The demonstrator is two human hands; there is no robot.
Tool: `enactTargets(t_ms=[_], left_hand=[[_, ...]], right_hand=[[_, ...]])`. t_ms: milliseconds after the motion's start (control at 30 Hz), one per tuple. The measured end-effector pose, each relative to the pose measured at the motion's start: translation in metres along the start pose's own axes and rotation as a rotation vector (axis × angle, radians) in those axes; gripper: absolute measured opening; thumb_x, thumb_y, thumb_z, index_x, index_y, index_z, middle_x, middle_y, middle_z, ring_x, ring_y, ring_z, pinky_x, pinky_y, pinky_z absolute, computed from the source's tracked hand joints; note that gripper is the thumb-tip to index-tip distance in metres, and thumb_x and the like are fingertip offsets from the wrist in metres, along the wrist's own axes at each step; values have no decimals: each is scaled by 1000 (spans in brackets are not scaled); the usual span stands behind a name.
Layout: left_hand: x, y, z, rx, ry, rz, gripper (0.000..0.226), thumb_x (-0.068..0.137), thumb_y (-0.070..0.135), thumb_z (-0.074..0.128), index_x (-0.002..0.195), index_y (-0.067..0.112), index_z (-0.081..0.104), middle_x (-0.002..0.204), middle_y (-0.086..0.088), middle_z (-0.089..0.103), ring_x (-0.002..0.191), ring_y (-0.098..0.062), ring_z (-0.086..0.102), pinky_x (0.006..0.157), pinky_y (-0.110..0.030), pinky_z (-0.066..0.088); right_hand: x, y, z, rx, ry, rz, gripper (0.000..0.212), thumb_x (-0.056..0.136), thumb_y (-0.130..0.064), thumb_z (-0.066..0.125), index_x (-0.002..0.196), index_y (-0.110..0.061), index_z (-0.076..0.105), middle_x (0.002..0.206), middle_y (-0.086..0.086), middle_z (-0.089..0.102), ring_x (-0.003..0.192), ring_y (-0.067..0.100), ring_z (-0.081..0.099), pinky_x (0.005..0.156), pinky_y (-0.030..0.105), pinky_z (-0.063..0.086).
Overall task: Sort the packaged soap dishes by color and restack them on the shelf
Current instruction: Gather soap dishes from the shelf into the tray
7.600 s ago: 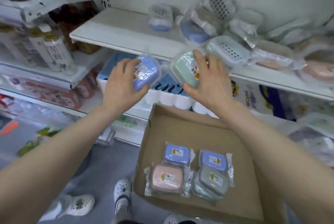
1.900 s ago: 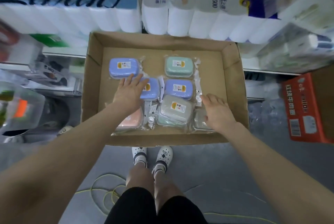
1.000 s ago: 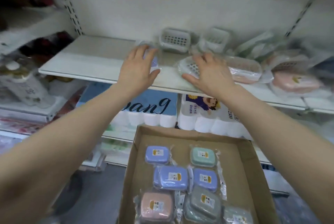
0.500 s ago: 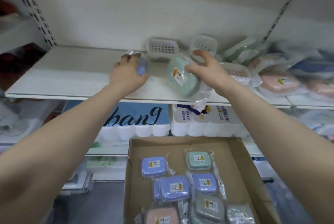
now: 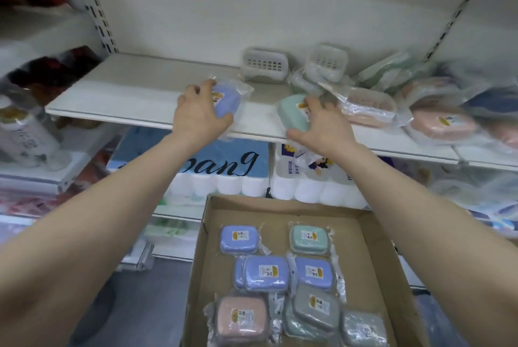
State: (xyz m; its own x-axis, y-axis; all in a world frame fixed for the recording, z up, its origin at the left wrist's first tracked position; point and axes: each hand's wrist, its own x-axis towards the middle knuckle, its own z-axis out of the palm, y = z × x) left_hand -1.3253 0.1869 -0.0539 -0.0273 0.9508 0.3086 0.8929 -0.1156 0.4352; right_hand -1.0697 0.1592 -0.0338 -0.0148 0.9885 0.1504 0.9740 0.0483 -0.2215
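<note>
My left hand (image 5: 200, 114) grips a blue packaged soap dish (image 5: 228, 101) at the front of the white shelf (image 5: 134, 94). My right hand (image 5: 322, 125) holds a green packaged soap dish (image 5: 293, 111) just to its right, also at the shelf's front edge. Below, a cardboard box (image 5: 372, 262) holds several wrapped dishes: blue ones (image 5: 266, 273), a green one (image 5: 308, 238), a pink one (image 5: 242, 317) and grey ones (image 5: 315, 306).
Further right on the shelf lie pink wrapped dishes (image 5: 443, 123), a pink basket dish (image 5: 367, 105) and white basket dishes (image 5: 265, 65) at the back. Toilet paper packs (image 5: 224, 175) fill the shelf below. Bottles (image 5: 25, 136) stand at the left.
Both hands have come toward the shelf's front edge with their dishes. The green dish, tilted up half a second ago, now lies lower and flatter under my right hand.
</note>
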Motion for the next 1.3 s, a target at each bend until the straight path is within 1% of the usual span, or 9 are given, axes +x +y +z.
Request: enactTargets(t_ms=[133, 333, 467, 600, 700, 800, 967, 1100, 1300], left_hand=[[-59, 19, -2, -155, 166, 45, 70, 78, 38, 57, 140, 11, 40, 136, -18, 42, 118, -36, 46, 98, -42, 39], [-170, 55, 44, -222, 209, 84, 58, 81, 32, 63, 133, 12, 46, 133, -9, 48, 121, -26, 45, 100, -34, 36], [-245, 72, 100, -188, 30, 107, 54, 78, 31, 64, 126, 12, 50, 126, -8, 52, 116, -28, 48, 99, -41, 39], [-300, 73, 150, -146, -265, 80, 60, 76, 41, 56, 129, 12, 52, 127, -11, 53, 114, -33, 52, 98, -44, 43], [-320, 66, 176, -87, -457, 88, 63, 75, 48, 52, 129, 16, 52, 130, -16, 51, 114, -38, 53, 95, -44, 44], [-317, 59, 197, -11, -554, 137, 64, 71, 47, 53, 130, 24, 42, 134, -18, 50, 117, -40, 53, 95, -48, 45], [-298, 47, 234, 235, -610, 209, 76, 71, 29, 71, 140, 21, 42, 145, -11, 43, 131, -35, 42, 108, -51, 28], [-287, 34, 260, 354, -668, 242, 74, 86, 28, 62, 150, 27, 25, 158, 3, 19, 146, -26, 13, 116, -56, 6], [-274, 29, 281, 409, -687, 370, 69, 92, 30, 56, 151, 26, 22, 161, 2, 13, 149, -28, 3, 118, -54, 2]], right_hand=[[-47, 24, 2, 103, 132, -196, 82, 74, -49, 67, 145, -22, 35, 132, 12, 47, 119, 35, 45, 96, 45, 41], [-139, 99, 35, 115, 170, -339, 86, 71, -43, 66, 148, -20, 34, 136, 12, 43, 121, 33, 43, 99, 44, 35], [-196, 162, 77, 116, 26, -277, 88, 71, -36, 72, 148, -22, 32, 136, 11, 41, 122, 31, 41, 100, 44, 35], [-240, 218, 123, 80, -234, -58, 91, 72, -34, 76, 149, -23, 31, 139, 14, 43, 127, 37, 40, 103, 46, 35], [-265, 250, 155, 86, -441, 126, 91, 73, -38, 74, 150, -27, 27, 139, 11, 44, 124, 36, 46, 96, 44, 43], [-278, 269, 183, 48, -571, 194, 95, 73, -39, 75, 151, -32, 22, 138, 10, 44, 123, 35, 47, 98, 45, 42], [-270, 283, 218, -38, -563, 116, 91, 75, -33, 75, 150, -36, 23, 144, 5, 38, 129, 32, 41, 108, 49, 34], [-253, 283, 243, -82, -506, -9, 88, 75, -22, 78, 148, -32, 30, 145, 3, 38, 133, 30, 38, 111, 46, 24], [-232, 284, 272, -123, -501, -14, 85, 75, -17, 76, 146, -30, 31, 141, 4, 39, 130, 32, 39, 108, 47, 27]])
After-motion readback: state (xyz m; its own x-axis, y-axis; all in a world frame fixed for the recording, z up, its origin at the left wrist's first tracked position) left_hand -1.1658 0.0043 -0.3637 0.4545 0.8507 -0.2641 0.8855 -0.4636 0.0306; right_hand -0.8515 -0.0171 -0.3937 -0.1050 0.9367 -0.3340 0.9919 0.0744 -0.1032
